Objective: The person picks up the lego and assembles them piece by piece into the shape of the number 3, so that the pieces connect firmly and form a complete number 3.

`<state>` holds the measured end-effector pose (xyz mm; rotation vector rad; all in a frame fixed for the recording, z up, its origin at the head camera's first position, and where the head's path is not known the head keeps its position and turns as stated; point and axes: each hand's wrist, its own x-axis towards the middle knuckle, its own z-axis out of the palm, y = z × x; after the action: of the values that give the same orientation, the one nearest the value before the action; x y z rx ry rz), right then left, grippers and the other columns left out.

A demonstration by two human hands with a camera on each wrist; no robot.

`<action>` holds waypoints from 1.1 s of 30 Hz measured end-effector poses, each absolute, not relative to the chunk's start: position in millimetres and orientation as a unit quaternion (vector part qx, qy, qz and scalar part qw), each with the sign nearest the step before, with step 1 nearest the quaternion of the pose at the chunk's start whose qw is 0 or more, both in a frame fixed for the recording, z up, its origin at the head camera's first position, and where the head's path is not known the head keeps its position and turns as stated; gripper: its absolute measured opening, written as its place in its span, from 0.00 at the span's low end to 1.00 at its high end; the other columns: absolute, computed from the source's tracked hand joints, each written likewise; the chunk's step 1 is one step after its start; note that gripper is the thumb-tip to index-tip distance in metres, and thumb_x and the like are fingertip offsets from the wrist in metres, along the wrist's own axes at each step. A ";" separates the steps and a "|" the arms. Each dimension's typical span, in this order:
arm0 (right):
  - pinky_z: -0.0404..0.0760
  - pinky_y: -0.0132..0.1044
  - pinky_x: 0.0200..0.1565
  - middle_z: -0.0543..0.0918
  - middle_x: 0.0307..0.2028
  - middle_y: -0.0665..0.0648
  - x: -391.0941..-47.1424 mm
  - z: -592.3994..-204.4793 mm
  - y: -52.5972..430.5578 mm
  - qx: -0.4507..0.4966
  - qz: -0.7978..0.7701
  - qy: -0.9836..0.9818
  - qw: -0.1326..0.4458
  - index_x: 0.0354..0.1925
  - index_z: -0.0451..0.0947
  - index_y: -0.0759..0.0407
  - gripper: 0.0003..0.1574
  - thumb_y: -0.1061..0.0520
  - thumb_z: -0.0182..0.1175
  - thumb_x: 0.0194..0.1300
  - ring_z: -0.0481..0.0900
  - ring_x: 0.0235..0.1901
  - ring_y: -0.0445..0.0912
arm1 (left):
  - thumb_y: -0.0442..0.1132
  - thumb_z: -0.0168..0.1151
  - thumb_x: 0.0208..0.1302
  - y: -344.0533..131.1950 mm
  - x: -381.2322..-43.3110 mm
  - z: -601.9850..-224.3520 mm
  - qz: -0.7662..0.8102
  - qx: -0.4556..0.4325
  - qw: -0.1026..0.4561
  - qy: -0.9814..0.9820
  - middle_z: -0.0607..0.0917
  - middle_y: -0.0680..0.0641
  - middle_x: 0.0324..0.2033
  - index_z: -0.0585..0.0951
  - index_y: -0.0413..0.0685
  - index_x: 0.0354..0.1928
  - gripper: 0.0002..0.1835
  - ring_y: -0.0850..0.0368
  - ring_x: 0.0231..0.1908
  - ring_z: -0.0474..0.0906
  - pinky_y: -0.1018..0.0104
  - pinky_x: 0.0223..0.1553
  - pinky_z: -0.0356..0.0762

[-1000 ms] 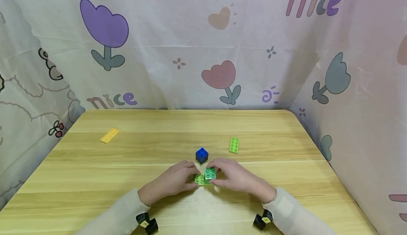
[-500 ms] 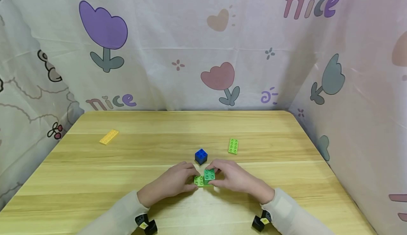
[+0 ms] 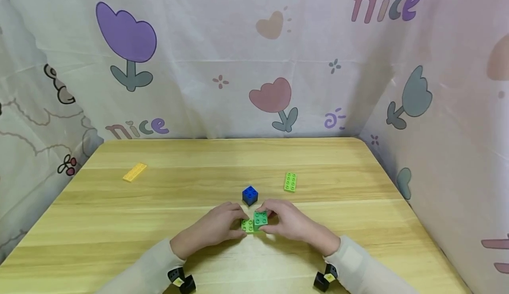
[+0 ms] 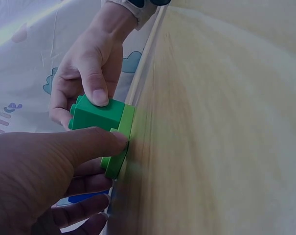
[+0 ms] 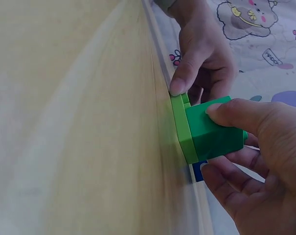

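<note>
A light green flat brick (image 3: 247, 226) lies on the table in front of the person. My left hand (image 3: 216, 226) pinches its left end between thumb and fingers. On its right half sits a darker green square brick (image 3: 260, 220), which my right hand (image 3: 292, 223) grips by thumb and fingers. In the right wrist view the green block (image 5: 215, 132) stands flush on the light green plate (image 5: 183, 128). Just beyond the fingertips is a blue square brick (image 3: 250, 195), touched by neither hand and partly hidden in both wrist views.
Another light green flat brick (image 3: 290, 182) lies behind and to the right. A yellow flat brick (image 3: 134, 172) is at the far left of the wooden table (image 3: 191, 152). Patterned cloth (image 3: 199, 42) hangs at the back and sides.
Both hands keep their grip on the two green bricks with hardly any motion. The whole head view has shifted slightly, so everything appears a little further left.
</note>
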<state>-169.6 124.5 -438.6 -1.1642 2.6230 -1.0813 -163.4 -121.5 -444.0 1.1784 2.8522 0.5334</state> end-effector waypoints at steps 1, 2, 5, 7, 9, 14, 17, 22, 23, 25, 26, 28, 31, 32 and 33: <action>0.79 0.34 0.45 0.80 0.39 0.43 -169.2 -438.2 124.3 -0.376 -0.353 0.856 0.043 0.48 0.79 0.54 0.20 0.56 0.72 0.58 0.77 0.39 0.36 | 0.51 0.71 0.59 -121.7 -163.1 -444.3 0.172 0.375 0.006 0.911 0.81 0.55 0.40 0.85 0.49 0.47 0.18 0.58 0.42 0.76 0.61 0.45 0.77; 0.79 0.34 0.45 0.80 0.39 0.43 -168.6 -437.9 124.5 -0.372 -0.353 0.857 0.048 0.48 0.79 0.53 0.19 0.56 0.72 0.58 0.77 0.39 0.36 | 0.51 0.71 0.59 -121.7 -162.8 -444.8 0.172 0.375 0.007 0.911 0.81 0.55 0.40 0.85 0.49 0.47 0.18 0.59 0.42 0.76 0.61 0.45 0.77; 0.79 0.35 0.45 0.80 0.40 0.41 -167.4 -438.9 124.2 -0.358 -0.359 0.860 0.060 0.48 0.79 0.51 0.19 0.55 0.71 0.59 0.78 0.40 0.37 | 0.51 0.70 0.59 -122.5 -162.8 -445.3 0.171 0.375 0.007 0.911 0.81 0.56 0.40 0.85 0.49 0.47 0.18 0.58 0.43 0.75 0.61 0.46 0.77; 0.79 0.35 0.45 0.80 0.40 0.40 -166.8 -439.9 124.4 -0.353 -0.361 0.861 0.062 0.47 0.79 0.49 0.18 0.54 0.71 0.59 0.78 0.40 0.37 | 0.51 0.70 0.59 -122.7 -163.0 -445.4 0.171 0.377 0.006 0.910 0.81 0.56 0.40 0.85 0.49 0.47 0.18 0.58 0.44 0.76 0.61 0.47 0.76; 0.79 0.34 0.45 0.79 0.39 0.40 -165.9 -439.8 124.7 -0.349 -0.362 0.862 0.062 0.47 0.78 0.47 0.17 0.54 0.71 0.59 0.78 0.40 0.36 | 0.51 0.70 0.59 -122.3 -163.2 -445.7 0.170 0.376 0.005 0.911 0.81 0.56 0.40 0.85 0.50 0.47 0.18 0.58 0.44 0.76 0.60 0.47 0.77; 0.79 0.34 0.45 0.79 0.39 0.39 -164.6 -437.9 124.2 -0.348 -0.352 0.867 0.061 0.47 0.78 0.46 0.17 0.52 0.70 0.60 0.77 0.40 0.35 | 0.51 0.70 0.59 -123.3 -163.8 -446.2 0.170 0.373 0.009 0.912 0.81 0.56 0.40 0.85 0.50 0.47 0.18 0.59 0.43 0.75 0.61 0.46 0.77; 0.79 0.35 0.46 0.80 0.41 0.40 -164.5 -437.1 124.4 -0.349 -0.339 0.872 0.058 0.48 0.78 0.47 0.18 0.51 0.70 0.60 0.77 0.40 0.35 | 0.50 0.70 0.59 -123.4 -163.3 -446.0 0.171 0.370 0.012 0.913 0.80 0.56 0.40 0.85 0.49 0.48 0.18 0.59 0.44 0.75 0.61 0.46 0.77; 0.79 0.35 0.47 0.80 0.43 0.40 -164.5 -439.2 126.1 -0.351 -0.329 0.875 0.055 0.50 0.79 0.48 0.20 0.50 0.70 0.60 0.78 0.41 0.35 | 0.51 0.70 0.59 -123.9 -163.0 -446.1 0.169 0.371 0.016 0.913 0.80 0.56 0.41 0.84 0.49 0.49 0.19 0.59 0.44 0.75 0.61 0.46 0.77; 0.79 0.35 0.47 0.80 0.43 0.41 -164.3 -439.8 126.3 -0.352 -0.329 0.874 0.054 0.50 0.79 0.49 0.20 0.51 0.70 0.60 0.78 0.41 0.35 | 0.51 0.70 0.59 -124.4 -163.3 -446.2 0.169 0.372 0.017 0.913 0.81 0.56 0.41 0.84 0.49 0.49 0.19 0.59 0.44 0.75 0.61 0.47 0.77; 0.79 0.34 0.46 0.81 0.43 0.41 -164.1 -440.5 126.6 -0.353 -0.331 0.873 0.056 0.51 0.79 0.49 0.21 0.51 0.70 0.60 0.78 0.41 0.36 | 0.51 0.70 0.59 -125.8 -163.8 -445.9 0.169 0.374 0.020 0.911 0.81 0.56 0.41 0.84 0.49 0.50 0.20 0.60 0.44 0.76 0.61 0.47 0.77; 0.79 0.34 0.46 0.81 0.43 0.41 -163.9 -440.8 126.8 -0.353 -0.331 0.873 0.057 0.51 0.79 0.50 0.21 0.51 0.70 0.60 0.78 0.41 0.36 | 0.52 0.70 0.60 -126.6 -164.3 -445.4 0.169 0.376 0.022 0.911 0.81 0.56 0.42 0.84 0.49 0.50 0.20 0.60 0.44 0.76 0.61 0.47 0.77; 0.79 0.34 0.46 0.81 0.43 0.41 -163.4 -440.7 126.9 -0.352 -0.333 0.873 0.058 0.51 0.79 0.50 0.21 0.51 0.70 0.60 0.78 0.41 0.36 | 0.52 0.69 0.60 -128.4 -165.5 -444.1 0.170 0.376 0.028 0.910 0.81 0.56 0.42 0.84 0.49 0.51 0.20 0.61 0.44 0.76 0.62 0.48 0.77; 0.79 0.34 0.46 0.80 0.42 0.41 -163.3 -440.1 127.1 -0.353 -0.330 0.874 0.055 0.51 0.78 0.50 0.21 0.51 0.70 0.60 0.78 0.41 0.36 | 0.51 0.69 0.61 -131.3 -167.6 -440.6 0.173 0.376 0.032 0.910 0.81 0.55 0.42 0.84 0.49 0.51 0.20 0.62 0.43 0.76 0.62 0.47 0.77; 0.79 0.34 0.46 0.80 0.42 0.41 -163.3 -439.9 127.1 -0.353 -0.330 0.874 0.054 0.51 0.78 0.50 0.21 0.51 0.70 0.60 0.78 0.41 0.36 | 0.51 0.69 0.61 -132.3 -168.5 -439.3 0.174 0.376 0.031 0.910 0.81 0.55 0.42 0.83 0.49 0.50 0.20 0.62 0.42 0.76 0.62 0.46 0.77; 0.79 0.35 0.46 0.81 0.42 0.41 -163.5 -439.7 127.1 -0.354 -0.329 0.874 0.052 0.52 0.78 0.50 0.22 0.51 0.70 0.60 0.78 0.41 0.36 | 0.51 0.69 0.61 -133.3 -169.4 -438.1 0.174 0.376 0.029 0.910 0.81 0.54 0.42 0.83 0.49 0.50 0.20 0.62 0.42 0.75 0.62 0.46 0.77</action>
<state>-163.5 127.1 -439.7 -1.0753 2.6587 -1.0014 -169.4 -133.3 -438.1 1.1583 2.8062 0.5363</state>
